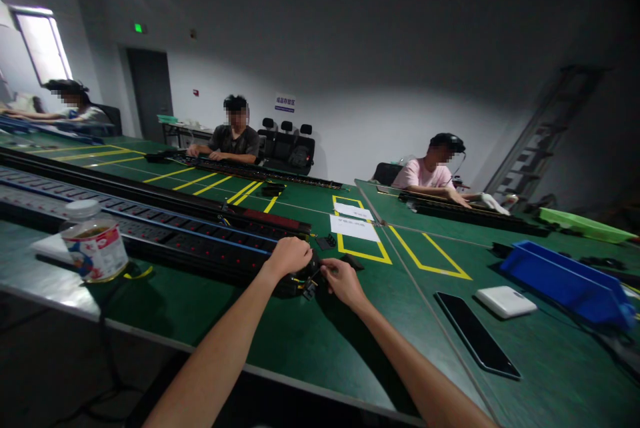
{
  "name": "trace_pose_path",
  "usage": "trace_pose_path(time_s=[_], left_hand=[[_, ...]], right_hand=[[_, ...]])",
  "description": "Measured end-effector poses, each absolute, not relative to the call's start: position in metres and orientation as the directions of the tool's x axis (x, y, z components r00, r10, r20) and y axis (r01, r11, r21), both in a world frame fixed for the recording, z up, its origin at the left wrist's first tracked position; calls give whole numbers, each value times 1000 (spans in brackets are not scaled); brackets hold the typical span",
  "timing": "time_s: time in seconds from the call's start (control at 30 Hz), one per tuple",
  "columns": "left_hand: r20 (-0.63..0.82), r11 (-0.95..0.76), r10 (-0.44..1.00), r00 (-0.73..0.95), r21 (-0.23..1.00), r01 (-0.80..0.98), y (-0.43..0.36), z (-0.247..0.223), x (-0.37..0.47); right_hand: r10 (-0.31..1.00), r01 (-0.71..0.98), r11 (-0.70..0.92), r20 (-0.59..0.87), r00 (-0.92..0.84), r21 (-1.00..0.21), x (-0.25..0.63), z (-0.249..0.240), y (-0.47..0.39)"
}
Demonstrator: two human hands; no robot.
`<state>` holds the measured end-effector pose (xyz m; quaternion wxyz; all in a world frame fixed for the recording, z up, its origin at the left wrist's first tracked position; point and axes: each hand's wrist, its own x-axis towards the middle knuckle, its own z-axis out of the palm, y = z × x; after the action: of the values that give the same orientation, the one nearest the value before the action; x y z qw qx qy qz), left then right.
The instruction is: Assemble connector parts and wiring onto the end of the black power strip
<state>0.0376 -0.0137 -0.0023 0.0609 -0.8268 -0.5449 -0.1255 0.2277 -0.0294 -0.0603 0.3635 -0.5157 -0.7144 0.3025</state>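
Observation:
A long black rail assembly (pixel 200 248) with a blue strip and rows of small red marks runs in from the left and ends at my hands. My left hand (pixel 290 255) is closed over its right end, knuckles up, its fingertips partly hidden. Just right of it, my right hand (pixel 342 280) holds finger and thumb pinched together at the rail's end; what lies between them is too small to make out. Beneath the hands, a small black connector (pixel 309 290) with thin yellow wires hangs from the end.
A lidded plastic jar (pixel 97 251) stands at left. To the right lie a phone (pixel 477 335), a white box-like device (pixel 506 301) and a blue bin (pixel 567 281). White paper sheets (pixel 355 227) lie beyond my hands on the green table (pixel 400 308). Several co-workers sit across.

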Motion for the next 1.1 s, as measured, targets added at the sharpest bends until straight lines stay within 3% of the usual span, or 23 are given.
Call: trace_pose_path(time_s=[0.17, 0.43, 0.6, 0.9, 1.1], left_hand=[[286, -410, 882, 374, 74, 909, -15, -1, 39], [295, -394, 887, 355, 83, 915, -14, -3, 39], [309, -405, 879, 362, 84, 910, -14, -4, 39], [313, -401, 881, 356, 93, 911, -15, -3, 40], [304, -401, 886, 350, 121, 908, -17, 0, 39]], right_hand=[[940, 500, 318, 199, -278, -805, 230, -62, -27], [899, 673, 437, 324, -296, -596, 237, -66, -23], [877, 677, 480, 309, -367, -558, 238, -58, -28], [875, 799, 484, 224, -429, -357, 232, -48, -42], [862, 813, 507, 201, -466, -287, 228, -43, -48]])
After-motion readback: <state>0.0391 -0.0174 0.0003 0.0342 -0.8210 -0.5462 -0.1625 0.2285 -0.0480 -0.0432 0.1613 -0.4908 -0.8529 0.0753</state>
